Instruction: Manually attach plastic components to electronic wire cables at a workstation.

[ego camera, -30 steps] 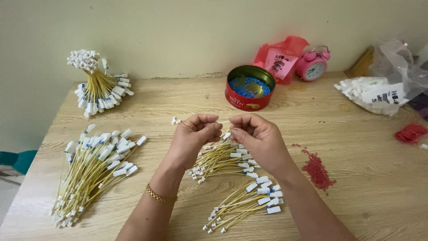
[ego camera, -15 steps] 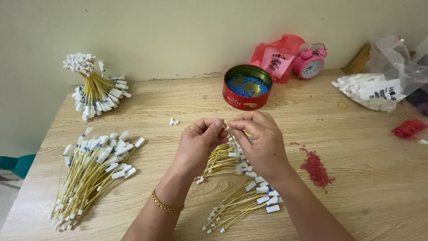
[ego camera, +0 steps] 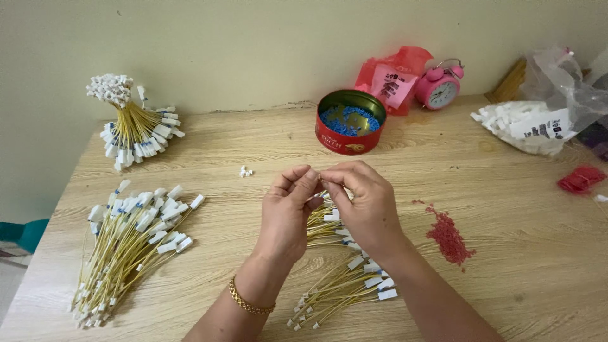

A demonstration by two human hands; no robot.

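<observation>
Left hand [ego camera: 288, 212] and right hand [ego camera: 361, 202] meet fingertip to fingertip above the worktop [ego camera: 253, 145], each pinching what appears to be one thin yellow wire [ego camera: 321, 204]. The loose wire pile [ego camera: 339, 278] lies directly beneath them. The red tin [ego camera: 349, 121] of blue beads stands behind.

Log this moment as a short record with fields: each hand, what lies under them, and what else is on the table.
left hand: raised over the table, fingertips pinching a small piece together with the other hand
right hand: fingertips meet the left hand's
under the hands: loose yellow wires with white tags
table left: flat wire pile; tied wire bundle
table back: red round tin with blue bits, pink alarm clock
table right: red beads
</observation>
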